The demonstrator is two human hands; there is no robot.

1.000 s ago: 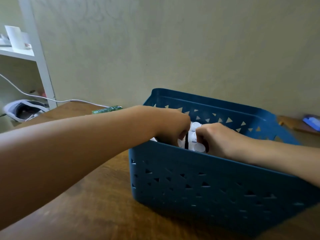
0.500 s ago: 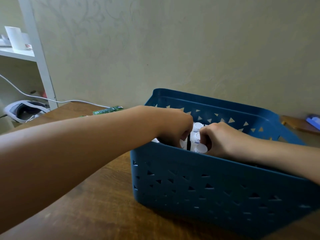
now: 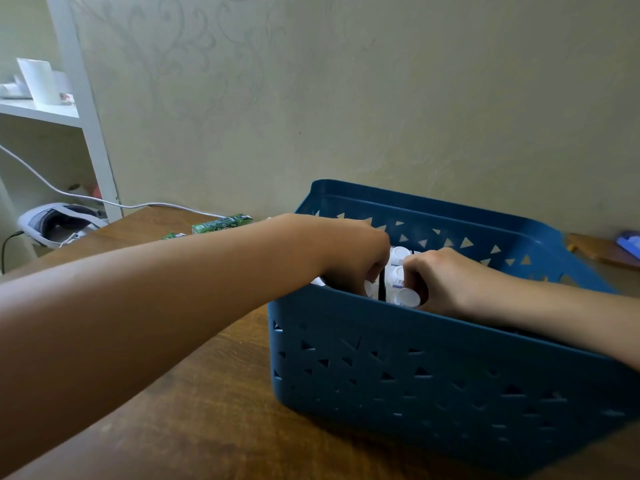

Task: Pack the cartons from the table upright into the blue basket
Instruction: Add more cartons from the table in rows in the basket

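Both hands are down inside the blue basket (image 3: 433, 368), which stands on the brown wooden counter (image 3: 214, 403) close to the wall. The left hand (image 3: 353, 258) reaches over the basket's left rim, fingers curled downward onto the white-capped cartons (image 3: 398, 275) packed there; its grip is closed around one of them, though which carton it holds is hidden by the knuckles. The right hand (image 3: 440, 282) comes in over the basket's near wall, its fingers bent tight against the cartons' right side, just beside a round white cap (image 3: 408, 296). Whether it clasps a carton or only presses on it cannot be told. The two hands sit nearly touching, with the row of caps showing between them. The cartons stand upright, caps on top, toward the basket's left end.

Left of the basket, past the left forearm, a green carton (image 3: 221, 223) lies on its side on the counter, with a second green one (image 3: 173, 235) just beside it, partly hidden by the arm. Further left of the basket, a white cable (image 3: 104, 201) runs along the counter's far edge.
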